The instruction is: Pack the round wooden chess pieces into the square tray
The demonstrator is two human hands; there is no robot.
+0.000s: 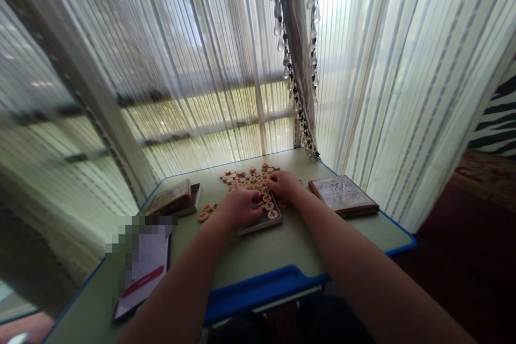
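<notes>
Round wooden game pieces [236, 183] with dark or red marks, like Chinese chess pieces, lie loosely heaped on the pale green table. In front of the heap is a shallow open box [264, 224], with a row of game pieces [269, 206] along its right side. My left hand [242, 207] is over the box's left part, thumb and fingers curled inward; whatever they hold is mostly hidden. At the heap's right edge, by the box's far end, my right hand [285, 185] has its fingertips closed together on the pieces. Its grip is too small to make out.
Right of my hands lies a flat box lid [342, 193] with a printed picture. At the left are another lid and tray [173, 198], and nearer me a tablet-like object [147, 269], partly pixelated. A blue rim [258, 290] edges the table; sheer curtains [226, 54] hang behind.
</notes>
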